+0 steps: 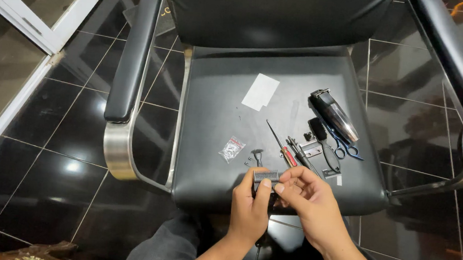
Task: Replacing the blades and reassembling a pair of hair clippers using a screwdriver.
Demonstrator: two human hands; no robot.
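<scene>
Black clipper blade (266,176): small toothed comb piece, dark metal, a row of fine teeth along its upper edge catching pale light; underside hidden by the fingers. Held over the front edge of the seat (211,106), between both hands.

Left hand (250,207): fingers closed on the blade from below and the left, thumb up against its face.

Right hand (308,201): fingers curled in, tips pinching at the blade's right end; whether something small sits between them cannot be told.

Seat: black padded chair cushion, glossy, with chrome-and-black armrests (132,60) either side.

Items on the seat:
- Clipper (334,114), black and silver body, lying diagonally at the right, blade end towards the backrest.
- Scissors (343,147), blue handles, just beside the clipper's lower end.
- Brush (317,129), black, small, between clipper and screwdrivers.
- Screwdriver (284,150), red handle, thin shaft pointing up-left; a second dark tool (303,154) just beside it.
- Metal plate (311,149), flat, grey, near the tools.
- Bag (232,148), clear plastic, small parts inside, left of the tools.
- Screws (249,162), loose, a few, just above the left hand.
- Paper (260,92), white rectangle, near the seat's centre, well apart from the rest.

Floor (64,132): black glossy tile.
</scene>
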